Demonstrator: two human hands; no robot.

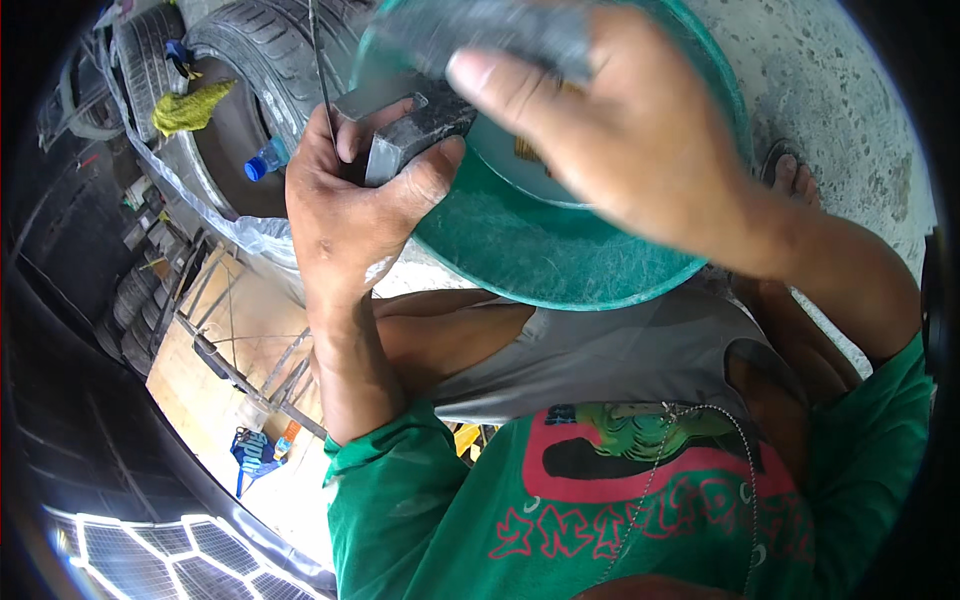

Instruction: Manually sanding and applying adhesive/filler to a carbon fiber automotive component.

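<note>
My left hand (350,220) is closed around a dark grey, dusty piece (405,145) with a pale cut end and a gap in its middle; its kind I cannot make out. My fingers reach into the gap. Just above it is my right hand (660,130), blurred by motion and gripping a dark grey flat block (530,40) with thumb and fingers. Both hands are over the left and upper part of a large green plastic basin (560,265). Inside the basin, partly hidden by my right hand, a yellowish-brown thing (527,150) shows against a pale round surface.
Tyres (290,70) lie at the far left, with a yellow cloth (195,108) and a blue-capped bottle (265,160) on or beside them. A thin dark rod or cable (318,50) runs down to my left hand. A metal frame (240,365) is at the lower left.
</note>
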